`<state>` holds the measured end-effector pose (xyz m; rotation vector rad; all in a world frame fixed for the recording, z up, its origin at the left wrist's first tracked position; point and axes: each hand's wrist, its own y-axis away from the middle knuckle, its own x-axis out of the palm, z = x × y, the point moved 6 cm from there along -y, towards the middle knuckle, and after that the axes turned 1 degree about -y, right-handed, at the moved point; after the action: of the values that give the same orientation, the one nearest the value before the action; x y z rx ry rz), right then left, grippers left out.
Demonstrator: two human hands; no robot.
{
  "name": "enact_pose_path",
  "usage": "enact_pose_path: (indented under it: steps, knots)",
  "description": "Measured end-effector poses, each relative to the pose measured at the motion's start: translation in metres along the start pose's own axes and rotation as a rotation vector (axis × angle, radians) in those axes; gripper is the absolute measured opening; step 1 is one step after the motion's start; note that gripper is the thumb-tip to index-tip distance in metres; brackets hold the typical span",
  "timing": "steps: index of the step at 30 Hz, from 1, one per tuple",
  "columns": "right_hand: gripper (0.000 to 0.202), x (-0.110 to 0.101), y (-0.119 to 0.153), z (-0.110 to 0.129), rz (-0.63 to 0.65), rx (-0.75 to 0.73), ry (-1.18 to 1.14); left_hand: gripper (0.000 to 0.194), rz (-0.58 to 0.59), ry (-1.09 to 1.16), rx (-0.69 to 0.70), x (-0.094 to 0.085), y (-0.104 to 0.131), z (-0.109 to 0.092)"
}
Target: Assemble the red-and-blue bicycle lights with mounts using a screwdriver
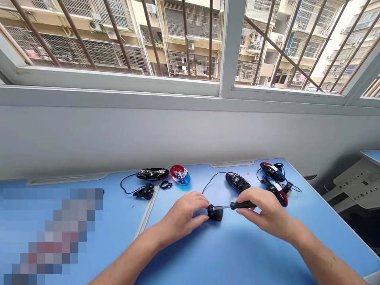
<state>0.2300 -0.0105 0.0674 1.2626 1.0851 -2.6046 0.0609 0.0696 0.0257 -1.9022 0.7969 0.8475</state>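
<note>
The left hand (187, 211) pinches one small black part (215, 214) on the blue table (237, 253); the right hand (265, 213) pinches one screwdriver (241, 205), its tip at that part; farther back lie two black ovals (237, 181), one red-and-blue oval (181, 175) and one black ring (165, 185); two red-edged ovals (275, 190) lie bunched at the right.

Screwdriver handle (241, 205) partly hidden by right fingers (248, 194)

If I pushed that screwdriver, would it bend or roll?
The screwdriver would probably feel stiff: its shaft looks straight and metallic. Put down and nudged, it might roll, since its handle looks rounded. Its weight probably sits toward that handle, which looks thicker than the shaft.
</note>
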Motion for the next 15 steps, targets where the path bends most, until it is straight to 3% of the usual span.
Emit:
enact_pose_path:
  steps: [4,9,15]
  knots:
    - [0.005,-0.002,-0.021,0.006,0.031,0.034,0.008,0.015,0.016,0.053,-0.168,0.003,0.001,0.004]
    - [0.011,0.001,-0.036,0.009,0.005,0.131,-0.014,0.016,-0.077,0.216,-0.368,0.01,0.005,0.007]
    - [0.021,0.009,-0.039,0.016,-0.008,0.092,-0.012,0.013,-0.121,0.284,-0.456,0.02,0.008,0.008]
